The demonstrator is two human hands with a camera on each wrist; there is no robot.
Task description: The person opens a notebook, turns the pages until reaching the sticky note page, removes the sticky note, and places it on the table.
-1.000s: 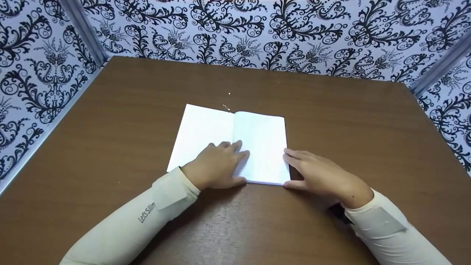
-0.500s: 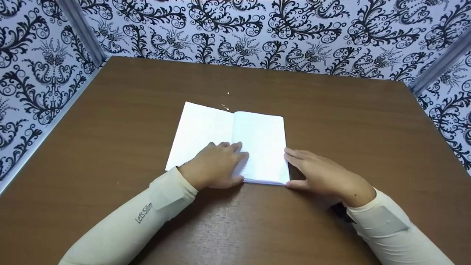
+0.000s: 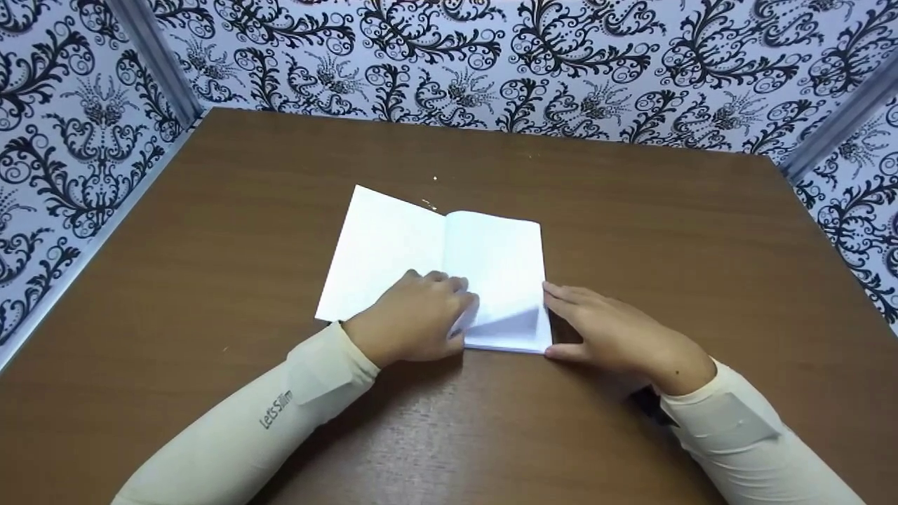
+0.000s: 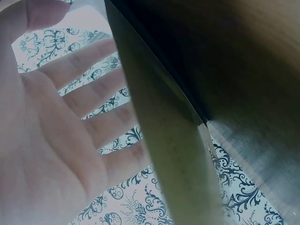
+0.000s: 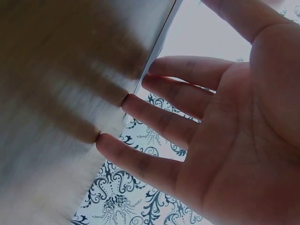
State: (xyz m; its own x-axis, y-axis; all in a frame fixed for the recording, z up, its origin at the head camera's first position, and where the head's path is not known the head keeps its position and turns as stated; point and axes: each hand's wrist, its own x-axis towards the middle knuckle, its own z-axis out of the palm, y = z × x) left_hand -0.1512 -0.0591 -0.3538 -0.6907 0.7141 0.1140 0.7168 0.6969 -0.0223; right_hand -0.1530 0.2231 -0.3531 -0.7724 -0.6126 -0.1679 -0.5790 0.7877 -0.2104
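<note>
In the head view a notebook lies spread at blank white pages on the brown table. Its left leaf slants up a little, its lower part behind my left hand, whose fingers rest over the fold and the right page. The left wrist view shows those fingers apart and nearly straight, their tips hidden behind an olive sheet, perhaps the leaf's underside. A shadowed buckle crosses the right page's lower part. My right hand touches the notebook's right edge with its fingertips, the thumb at the lower right corner.
The brown table extends around the notebook. Small light specks lie just beyond the fold. Patterned black-and-white walls stand at the back and sides. Pale sleeves cover both forearms, and something dark sits under the right wrist.
The left leaf's upper corner has risen. My left fingers have drawn in slightly, and a shadowed buckle has appeared on the right page. The right hand stays almost still.
</note>
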